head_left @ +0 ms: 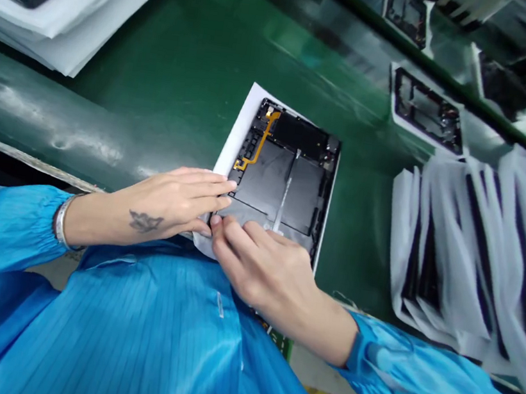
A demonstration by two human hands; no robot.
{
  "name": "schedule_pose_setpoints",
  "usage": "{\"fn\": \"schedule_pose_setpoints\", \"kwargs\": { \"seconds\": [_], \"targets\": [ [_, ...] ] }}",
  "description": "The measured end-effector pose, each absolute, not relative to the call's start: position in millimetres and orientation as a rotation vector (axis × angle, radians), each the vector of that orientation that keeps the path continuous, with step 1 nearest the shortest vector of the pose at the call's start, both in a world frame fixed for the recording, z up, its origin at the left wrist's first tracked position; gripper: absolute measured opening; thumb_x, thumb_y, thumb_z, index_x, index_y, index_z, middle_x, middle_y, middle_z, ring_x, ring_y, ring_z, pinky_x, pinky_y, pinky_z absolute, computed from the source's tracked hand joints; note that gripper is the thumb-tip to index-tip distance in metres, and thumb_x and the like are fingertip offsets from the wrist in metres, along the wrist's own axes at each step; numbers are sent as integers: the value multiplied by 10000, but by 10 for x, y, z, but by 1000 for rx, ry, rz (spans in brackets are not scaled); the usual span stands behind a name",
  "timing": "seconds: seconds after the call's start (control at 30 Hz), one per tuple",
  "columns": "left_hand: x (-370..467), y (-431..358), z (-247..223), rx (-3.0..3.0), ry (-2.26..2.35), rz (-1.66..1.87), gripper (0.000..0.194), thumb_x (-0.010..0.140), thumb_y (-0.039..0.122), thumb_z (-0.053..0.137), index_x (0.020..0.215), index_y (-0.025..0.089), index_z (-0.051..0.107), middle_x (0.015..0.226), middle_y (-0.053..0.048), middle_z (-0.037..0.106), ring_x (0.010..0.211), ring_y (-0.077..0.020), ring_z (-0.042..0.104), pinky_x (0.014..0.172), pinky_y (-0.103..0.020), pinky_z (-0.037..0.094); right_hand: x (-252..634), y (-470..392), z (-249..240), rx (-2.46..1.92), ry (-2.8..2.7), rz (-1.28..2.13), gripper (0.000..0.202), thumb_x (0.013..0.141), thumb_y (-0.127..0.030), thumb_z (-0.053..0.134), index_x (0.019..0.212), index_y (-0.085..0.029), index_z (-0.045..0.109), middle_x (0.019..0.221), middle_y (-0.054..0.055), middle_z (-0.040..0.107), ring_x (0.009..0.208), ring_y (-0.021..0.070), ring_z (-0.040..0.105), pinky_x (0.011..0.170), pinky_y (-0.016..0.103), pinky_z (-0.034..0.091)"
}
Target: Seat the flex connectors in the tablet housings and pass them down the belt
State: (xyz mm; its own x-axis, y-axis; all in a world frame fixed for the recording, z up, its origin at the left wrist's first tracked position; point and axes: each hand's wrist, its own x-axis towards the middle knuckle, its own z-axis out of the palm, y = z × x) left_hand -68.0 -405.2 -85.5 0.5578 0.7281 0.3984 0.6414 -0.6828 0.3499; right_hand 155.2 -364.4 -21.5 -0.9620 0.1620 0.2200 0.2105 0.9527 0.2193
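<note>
An opened tablet-like device [280,176] with dark battery panels and an orange flex cable [263,142] lies on a white sheet [239,130] near the table's front edge. My left hand [179,202] rests at its left edge, fingers stretched out and flat, the fingertips touching the frame. Over the lower left corner, my right hand [267,259] has its fingers curled together in a pinch; what lies between the fingertips is too small to make out. A greyish film [203,243] shows beneath the hands at that corner.
The green table [187,71] carries wrapped dark panels [48,20] at the upper left. White-wrapped units [450,247] stand in a row at the right. Another opened device [429,112] lies beyond, near a dark rail.
</note>
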Motion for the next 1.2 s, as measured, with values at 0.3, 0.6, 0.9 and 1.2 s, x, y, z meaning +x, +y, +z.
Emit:
{"fn": "schedule_pose_setpoints", "kwargs": {
  "seconds": [0.3, 0.6, 0.9, 1.2],
  "targets": [
    [-745, -4041, -866, 2600, 1161, 726, 465, 1042, 372, 485, 1463, 176, 477, 1557, -101, 454, 1468, -206, 407, 1247, -440, 321, 1790, -3611, -465, -631, -2647, 386, 312, 988, -82, 468, 1216, -189, 651, 1120, 81, 713, 990, 167, 688, 771, 273, 559],
    [-721, -4058, -845, 2564, 1188, 769, 443, 1038, 365, 498, 1438, 176, 512, 1535, -99, 484, 1456, -194, 426, 1251, -414, 311, 1706, -3751, -632, -655, -2521, 254, 233, 973, -83, 528, 1131, -165, 679, 1007, 74, 716, 865, 146, 681, 676, 237, 525],
    [-697, -4066, -831, 2567, 1192, 754, 424, 1043, 352, 482, 1414, 152, 531, 1531, -101, 490, 1455, -191, 427, 1248, -386, 308, 1648, -3773, -453, -532, -2715, -179, 195, 990, -91, 496, 1001, -116, 689, 919, 52, 734, 706, 142, 575, 557, 300, 404],
    [-722, -4048, -895, 2625, 1169, 762, 437, 1042, 366, 486, 1417, 144, 519, 1532, -113, 487, 1451, -216, 433, 1233, -401, 338, 1585, -3669, -312, -362, -2877, -295, 251, 1006, -152, 493, 845, -187, 682, 808, 15, 689, 668, 142, 522, 519, 315, 349]
  ]
}}
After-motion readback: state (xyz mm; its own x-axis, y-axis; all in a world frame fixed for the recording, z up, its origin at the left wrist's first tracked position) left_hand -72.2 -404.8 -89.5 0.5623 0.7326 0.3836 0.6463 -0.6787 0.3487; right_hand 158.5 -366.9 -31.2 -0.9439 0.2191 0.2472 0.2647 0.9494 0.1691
